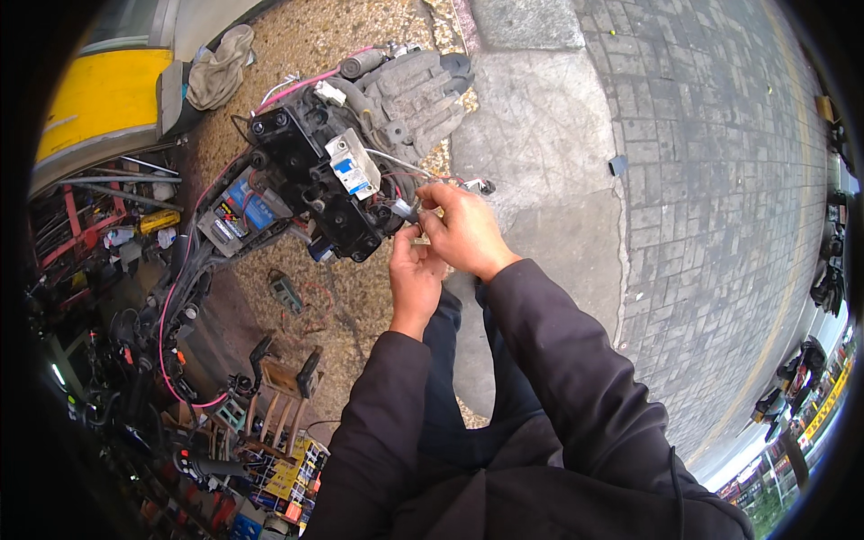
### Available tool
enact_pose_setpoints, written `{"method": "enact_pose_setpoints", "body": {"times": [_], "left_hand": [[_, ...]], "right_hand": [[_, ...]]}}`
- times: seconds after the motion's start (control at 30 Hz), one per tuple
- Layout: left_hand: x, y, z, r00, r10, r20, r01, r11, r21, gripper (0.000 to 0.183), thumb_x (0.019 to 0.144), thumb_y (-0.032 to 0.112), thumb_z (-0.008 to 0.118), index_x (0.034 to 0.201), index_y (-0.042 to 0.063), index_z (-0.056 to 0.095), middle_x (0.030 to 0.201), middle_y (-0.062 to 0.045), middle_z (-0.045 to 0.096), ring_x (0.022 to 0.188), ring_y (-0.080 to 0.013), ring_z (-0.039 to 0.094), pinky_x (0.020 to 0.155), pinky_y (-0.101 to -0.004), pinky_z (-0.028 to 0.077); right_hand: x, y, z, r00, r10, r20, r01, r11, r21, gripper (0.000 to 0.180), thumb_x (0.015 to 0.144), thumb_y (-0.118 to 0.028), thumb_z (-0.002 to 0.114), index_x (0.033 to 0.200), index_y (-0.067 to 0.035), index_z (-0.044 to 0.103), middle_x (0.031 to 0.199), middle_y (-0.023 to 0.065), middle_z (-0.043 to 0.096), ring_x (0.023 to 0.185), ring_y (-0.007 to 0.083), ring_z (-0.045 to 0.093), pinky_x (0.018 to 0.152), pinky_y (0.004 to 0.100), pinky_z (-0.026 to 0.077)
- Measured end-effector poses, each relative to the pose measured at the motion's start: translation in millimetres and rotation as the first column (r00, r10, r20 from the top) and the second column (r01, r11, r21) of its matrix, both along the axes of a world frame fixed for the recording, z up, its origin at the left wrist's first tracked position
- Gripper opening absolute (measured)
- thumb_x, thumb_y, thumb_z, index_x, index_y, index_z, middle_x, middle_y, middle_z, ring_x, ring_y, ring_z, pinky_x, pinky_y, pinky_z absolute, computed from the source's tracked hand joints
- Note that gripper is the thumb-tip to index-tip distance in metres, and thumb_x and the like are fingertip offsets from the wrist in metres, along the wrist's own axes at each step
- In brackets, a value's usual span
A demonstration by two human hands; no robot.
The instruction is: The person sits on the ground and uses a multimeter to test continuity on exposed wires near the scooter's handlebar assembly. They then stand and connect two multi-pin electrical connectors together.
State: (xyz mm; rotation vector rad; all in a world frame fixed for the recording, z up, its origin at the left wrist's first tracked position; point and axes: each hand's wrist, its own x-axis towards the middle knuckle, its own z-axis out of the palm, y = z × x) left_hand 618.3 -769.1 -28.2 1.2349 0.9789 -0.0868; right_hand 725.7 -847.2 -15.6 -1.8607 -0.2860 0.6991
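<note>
In front of me is a partly stripped scooter or motorcycle with its rear frame and wiring exposed. My right hand [466, 229] pinches a small pale wire connector [403, 210] at the frame's near side. Just below it, my left hand [414, 283] has its thumb and fingers together on the same wiring; the exact part in its fingertips is hidden. Close by, a silver metal box [353, 164] with a blue-and-white label rests on the black plastic mount [290, 145]. Thin red wires [405, 175] and a loose connector [487, 187] stick out past my right fingers.
A battery [246, 206] sits in the vehicle's frame, with a pink cable [162, 317] running along it. A multimeter [285, 291] lies on the pebbled floor near a small wooden chair [280, 381]. Grey cloth [219, 67] hangs upper left. Brick paving [702, 169] extends right.
</note>
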Motion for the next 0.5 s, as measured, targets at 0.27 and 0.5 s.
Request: {"method": "enact_pose_setpoints", "body": {"times": [0.27,0.5], "left_hand": [[-28,4,-20,0.957,-0.280,0.073,0.228,0.885,0.406,0.039,0.087,0.007,0.068,0.122,0.001,0.053,0.073,-0.005,0.066,0.068,-0.0159,0.066,0.064,-0.0316,0.051],[-38,5,-9,0.916,-0.390,-0.089,0.386,0.803,0.455,0.054,0.082,0.002,0.066,0.133,0.003,0.047,0.073,-0.007,0.065,0.066,-0.0212,0.067,0.062,-0.0365,0.051]], "right_hand": [[-16,3,-11,0.998,0.037,-0.051,-0.040,0.998,-0.058,0.026,0.078,-0.011,0.070,0.102,-0.002,0.069,0.092,0.0173,0.069,0.085,0.0347,0.067,0.077,0.0419,0.053],[-32,5,-30,0.963,-0.076,-0.260,0.076,0.997,-0.010,0.021,0.080,-0.008,0.069,0.100,-0.001,0.069,0.087,0.0152,0.071,0.080,0.0278,0.069,0.074,0.0380,0.054]]}}
